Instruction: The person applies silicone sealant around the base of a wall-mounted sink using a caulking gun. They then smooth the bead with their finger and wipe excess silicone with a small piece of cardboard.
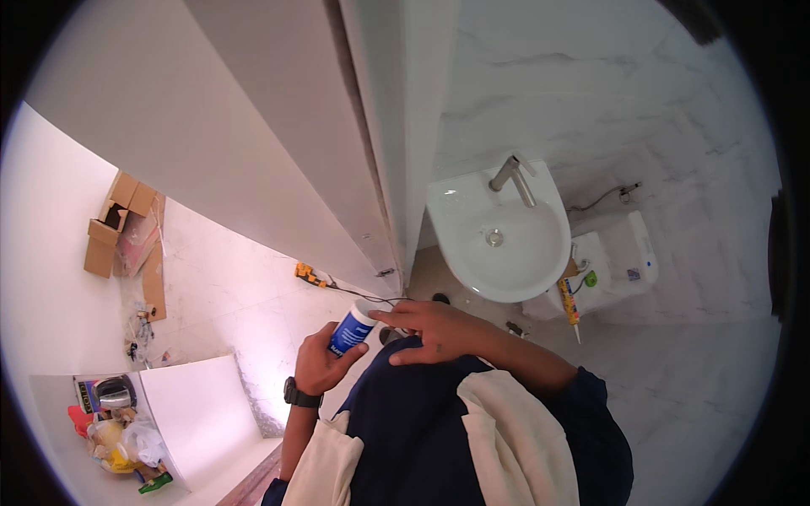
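Observation:
My left hand (pixel 317 364), with a dark watch on its wrist, is wrapped round a blue and white cylindrical container (pixel 348 332). The container is tilted in front of my body, its white end up toward the right. From the right comes my right hand (pixel 434 327), fingers stretched out and thumb apart. Its index fingertip reaches the container's white upper end, and I cannot tell whether it presses on it or goes inside. Nothing shows gripped in the right hand.
A white washbasin (pixel 472 253) with a metal faucet (pixel 513 179) stands ahead right, beside a toilet (pixel 624 270) bearing a sealant tube (pixel 569 302). The door frame (pixel 405 169) rises ahead. A yellow-black power tool (pixel 310 274) with a cable, cardboard boxes (pixel 108 232) and bagged items (pixel 126 443) lie left.

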`<state>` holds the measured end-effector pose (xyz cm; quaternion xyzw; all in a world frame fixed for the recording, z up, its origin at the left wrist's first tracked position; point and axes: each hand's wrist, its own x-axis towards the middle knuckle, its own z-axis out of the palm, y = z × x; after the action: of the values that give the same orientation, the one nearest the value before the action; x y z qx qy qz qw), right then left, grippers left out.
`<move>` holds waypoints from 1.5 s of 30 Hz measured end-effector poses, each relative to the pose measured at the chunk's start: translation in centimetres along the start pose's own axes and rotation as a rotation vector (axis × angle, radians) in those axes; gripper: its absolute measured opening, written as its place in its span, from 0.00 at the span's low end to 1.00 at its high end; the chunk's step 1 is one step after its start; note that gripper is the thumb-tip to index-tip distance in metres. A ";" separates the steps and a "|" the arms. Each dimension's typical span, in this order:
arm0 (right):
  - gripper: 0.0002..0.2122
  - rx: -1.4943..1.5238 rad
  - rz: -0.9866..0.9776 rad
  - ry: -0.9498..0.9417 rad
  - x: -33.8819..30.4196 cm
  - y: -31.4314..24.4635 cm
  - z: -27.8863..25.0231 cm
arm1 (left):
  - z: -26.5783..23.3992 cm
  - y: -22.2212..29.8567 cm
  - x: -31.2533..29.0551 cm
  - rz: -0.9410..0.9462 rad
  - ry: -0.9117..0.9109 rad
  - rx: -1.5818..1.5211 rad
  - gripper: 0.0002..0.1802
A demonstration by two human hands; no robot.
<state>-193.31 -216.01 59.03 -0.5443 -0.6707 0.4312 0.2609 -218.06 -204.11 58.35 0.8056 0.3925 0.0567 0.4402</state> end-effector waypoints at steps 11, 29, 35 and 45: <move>0.39 0.216 0.101 -0.306 3.2 2.5 1.2 | 3.6 -2.7 -2.8 -0.241 0.188 0.080 0.28; 0.44 0.103 0.554 0.808 2.4 23.1 -8.8 | 3.1 -9.1 -2.0 -0.251 0.447 -0.528 0.18; 0.51 -0.210 0.685 0.906 6.0 26.8 -8.8 | 2.6 -7.9 -1.8 -0.241 0.481 -0.492 0.18; 0.54 -0.107 0.810 0.940 6.8 27.8 -12.0 | 2.8 -9.8 -2.8 -0.327 0.522 -0.485 0.17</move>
<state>-171.30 -204.95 40.10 -0.8993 -0.2452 0.1761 0.3165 -224.48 -204.84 49.98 0.5634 0.5896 0.2799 0.5066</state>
